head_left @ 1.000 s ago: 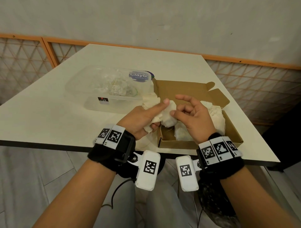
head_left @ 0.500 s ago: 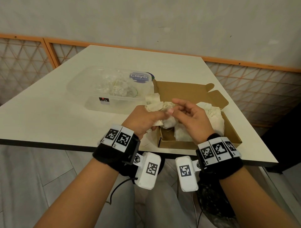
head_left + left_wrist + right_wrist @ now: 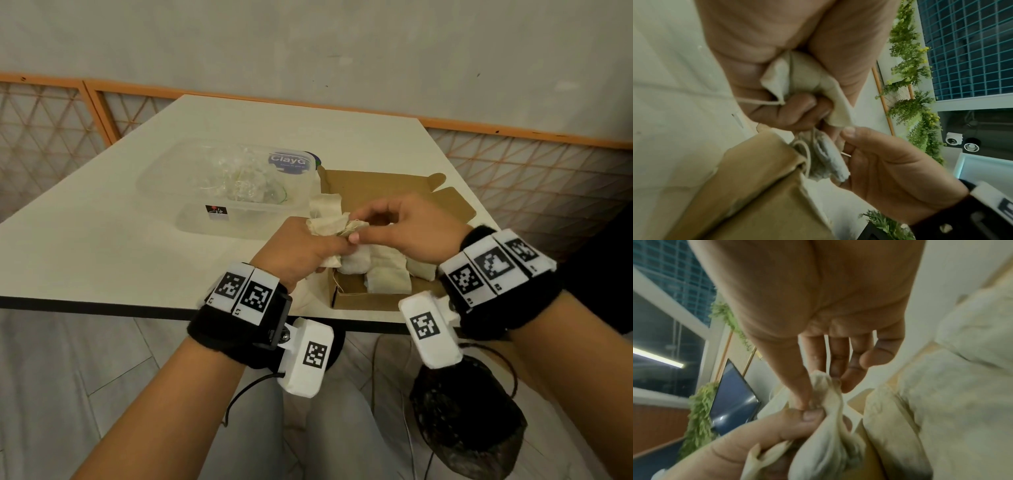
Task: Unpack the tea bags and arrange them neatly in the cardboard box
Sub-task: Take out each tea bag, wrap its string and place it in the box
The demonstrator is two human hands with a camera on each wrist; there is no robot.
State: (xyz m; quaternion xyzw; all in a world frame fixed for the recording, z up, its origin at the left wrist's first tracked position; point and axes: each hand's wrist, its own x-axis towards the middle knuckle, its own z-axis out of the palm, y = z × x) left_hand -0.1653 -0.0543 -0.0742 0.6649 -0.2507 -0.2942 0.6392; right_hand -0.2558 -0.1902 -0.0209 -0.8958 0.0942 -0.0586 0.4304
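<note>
My left hand grips a cream cloth pouch just above the near left corner of the brown cardboard box. My right hand pinches a greyish tea bag sticking out of the pouch mouth, between thumb and forefinger. The left wrist view shows the pouch bunched in my curled fingers and the tea bag with its string below them. In the right wrist view, my right fingertips hold the bag against my left thumb. Several cream tea bags lie in the box.
A clear plastic tub with crumpled clear wrappers and a blue label stands left of the box on the white table. The table's near edge runs just below my wrists. A dark mesh bag hangs under my right wrist.
My right hand, held with loose fingers beside the pouch a second ago, has closed in and now pinches the tea bag at the pouch mouth. The left hand has kept hold of the pouch.
</note>
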